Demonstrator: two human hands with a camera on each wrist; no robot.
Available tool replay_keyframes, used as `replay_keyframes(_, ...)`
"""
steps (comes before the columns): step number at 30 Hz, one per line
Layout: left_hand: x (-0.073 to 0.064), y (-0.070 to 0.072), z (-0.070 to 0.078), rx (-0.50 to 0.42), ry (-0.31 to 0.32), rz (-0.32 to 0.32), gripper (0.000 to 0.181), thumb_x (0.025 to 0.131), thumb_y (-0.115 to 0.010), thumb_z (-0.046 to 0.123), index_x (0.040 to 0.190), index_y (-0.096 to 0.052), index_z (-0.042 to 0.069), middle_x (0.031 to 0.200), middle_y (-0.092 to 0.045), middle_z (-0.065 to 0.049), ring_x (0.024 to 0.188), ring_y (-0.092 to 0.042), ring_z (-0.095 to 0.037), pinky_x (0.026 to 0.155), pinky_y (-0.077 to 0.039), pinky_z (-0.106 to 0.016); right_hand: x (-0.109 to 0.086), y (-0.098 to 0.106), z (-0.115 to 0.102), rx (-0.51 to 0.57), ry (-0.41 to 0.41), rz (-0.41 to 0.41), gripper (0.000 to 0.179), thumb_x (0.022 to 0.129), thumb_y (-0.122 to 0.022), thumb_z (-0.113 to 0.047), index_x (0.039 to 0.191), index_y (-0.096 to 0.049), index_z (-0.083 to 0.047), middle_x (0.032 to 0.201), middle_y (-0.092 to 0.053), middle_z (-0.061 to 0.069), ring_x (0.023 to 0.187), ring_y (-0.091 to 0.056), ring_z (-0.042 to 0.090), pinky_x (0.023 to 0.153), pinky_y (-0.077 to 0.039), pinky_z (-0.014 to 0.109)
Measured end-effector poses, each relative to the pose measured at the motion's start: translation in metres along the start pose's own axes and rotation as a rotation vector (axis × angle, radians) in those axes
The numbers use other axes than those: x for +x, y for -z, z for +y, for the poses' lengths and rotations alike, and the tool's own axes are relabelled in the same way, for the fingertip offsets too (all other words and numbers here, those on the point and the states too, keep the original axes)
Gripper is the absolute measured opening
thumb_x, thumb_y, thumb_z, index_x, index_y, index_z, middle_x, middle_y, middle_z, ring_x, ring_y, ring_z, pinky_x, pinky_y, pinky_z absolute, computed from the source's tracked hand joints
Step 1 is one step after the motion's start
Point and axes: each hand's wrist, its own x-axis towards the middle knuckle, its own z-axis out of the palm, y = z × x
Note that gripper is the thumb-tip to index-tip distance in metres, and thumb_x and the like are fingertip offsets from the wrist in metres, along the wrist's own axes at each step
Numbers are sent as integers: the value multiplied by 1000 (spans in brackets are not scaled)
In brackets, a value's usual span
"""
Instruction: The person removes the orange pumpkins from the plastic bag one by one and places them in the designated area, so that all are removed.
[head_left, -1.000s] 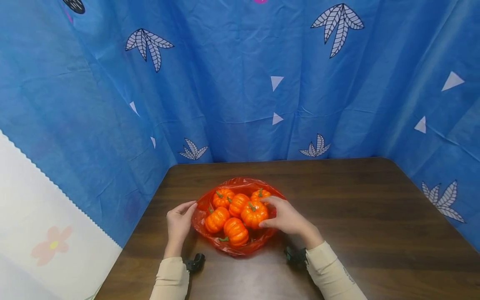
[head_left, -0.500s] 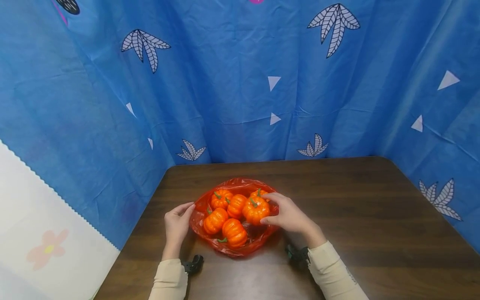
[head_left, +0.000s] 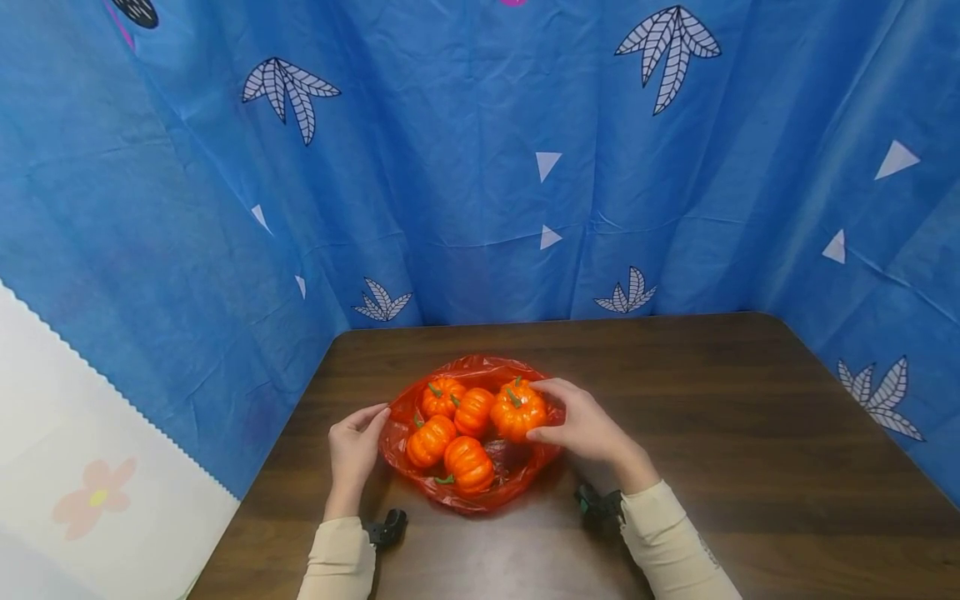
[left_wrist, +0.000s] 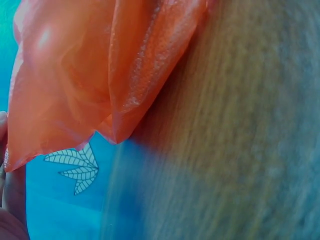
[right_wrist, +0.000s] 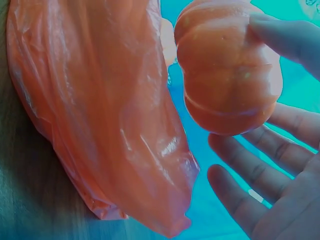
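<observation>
A red plastic bag lies spread open on the table with several small orange pumpkins inside. My left hand pinches the bag's left rim between thumb and fingertips; in the left wrist view the bag's side stretches up from those fingers. With thumb and fingers on either side, my right hand holds one small pumpkin at the bag's right. In the right wrist view this pumpkin is held up beside the bag's rim. It covers most of another pumpkin behind it in the head view.
The bag sits on a dark wooden table. A blue curtain with leaf prints hangs behind the table and along its sides. White cloth with a flower print is at the left. A dark wrist device shows by each sleeve.
The pumpkin in my right hand has risen from the pile and moved right, uncovering the bag's inside below it. My left hand keeps its pinch on the rim.
</observation>
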Motion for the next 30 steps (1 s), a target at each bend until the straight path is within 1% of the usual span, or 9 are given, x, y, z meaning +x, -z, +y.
replay_keyframes(6, 0, 0, 1, 3, 7, -5, 32, 94, -70, 33, 113, -76, 9, 116, -74, -15, 103, -72, -31, 81, -60, -29, -1, 6, 1, 13, -25, 23, 65, 81, -84, -26, 139, -57, -11, 140, -57, 9, 125, -56, 31, 101, -54, 53)
replay_keyframes(13, 0, 0, 2, 2, 17, -3, 30, 94, -70, 33, 113, -76, 9, 116, -75, -14, 103, -73, -30, 80, -60, -26, -2, 12, 6, 36, 1, 54, 65, 81, -83, -21, 139, -56, -9, 140, -58, 10, 125, -58, 32, 101, -54, 51)
replay_keyframes(17, 0, 1, 1, 1, 23, -3, 32, 94, -70, 34, 113, -76, 9, 116, -74, -15, 102, -72, -30, 80, -61, -27, -2, 15, 7, 31, -3, 68, 65, 81, -82, -22, 140, -56, -9, 139, -58, 10, 125, -58, 32, 102, -53, 52)
replay_keyframes(25, 0, 2, 0, -10, 19, -8, 32, 94, -70, 34, 113, -76, 9, 115, -75, -14, 101, -73, -30, 79, -61, -27, -4, 21, 13, 48, -65, 80, 66, 84, -81, -26, 142, -53, -9, 143, -55, 11, 127, -57, 36, 103, -52, 54)
replay_keyframes(30, 0, 1, 0, -13, 12, 3, 31, 94, -71, 32, 112, -76, 8, 115, -75, -15, 101, -73, -29, 77, -61, -24, -6, 26, 14, 46, -76, 102, 66, 84, -80, -24, 142, -53, -7, 143, -55, 14, 127, -57, 37, 104, -50, 56)
